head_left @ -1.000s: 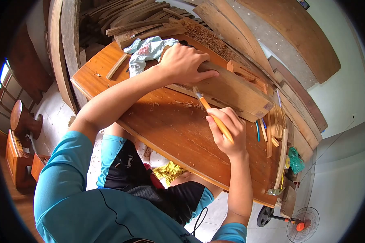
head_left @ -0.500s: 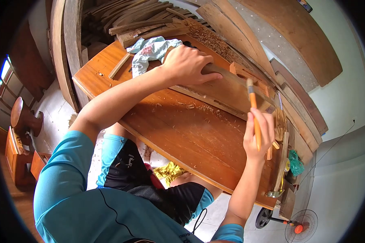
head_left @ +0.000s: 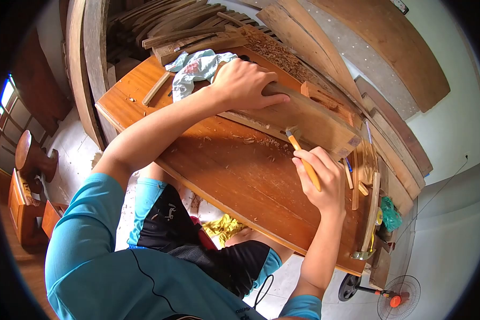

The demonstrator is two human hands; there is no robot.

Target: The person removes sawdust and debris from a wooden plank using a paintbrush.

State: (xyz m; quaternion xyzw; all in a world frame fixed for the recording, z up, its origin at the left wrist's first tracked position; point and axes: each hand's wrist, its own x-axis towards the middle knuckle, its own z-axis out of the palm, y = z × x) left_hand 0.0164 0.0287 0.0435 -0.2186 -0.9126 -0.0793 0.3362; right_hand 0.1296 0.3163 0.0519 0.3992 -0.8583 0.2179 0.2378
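Note:
A long wooden beam [head_left: 309, 118] lies across the orange-brown tabletop [head_left: 224, 170]. My left hand [head_left: 248, 85] is wrapped over the beam's far-left part, its thumb along the top. In my right hand [head_left: 322, 178] is a brush [head_left: 305, 160] with an orange handle, its bristle end touching the beam's near face. Thin wood shavings [head_left: 248, 141] are scattered along the beam's near side. A pale printed cloth [head_left: 189, 74] is crumpled just left of my left hand.
A short wood strip [head_left: 156, 88] lies at the table's left. Stacked timber [head_left: 181, 24] and a shavings pile [head_left: 274, 50] are behind. A hammer [head_left: 362, 255] lies at the right corner, near a green plastic bag [head_left: 390, 214]. A fan [head_left: 399, 298] stands at lower right.
The brush has moved left and down, from above the beam's right part to its near face, with my right hand tilting it. My left hand stays on the beam.

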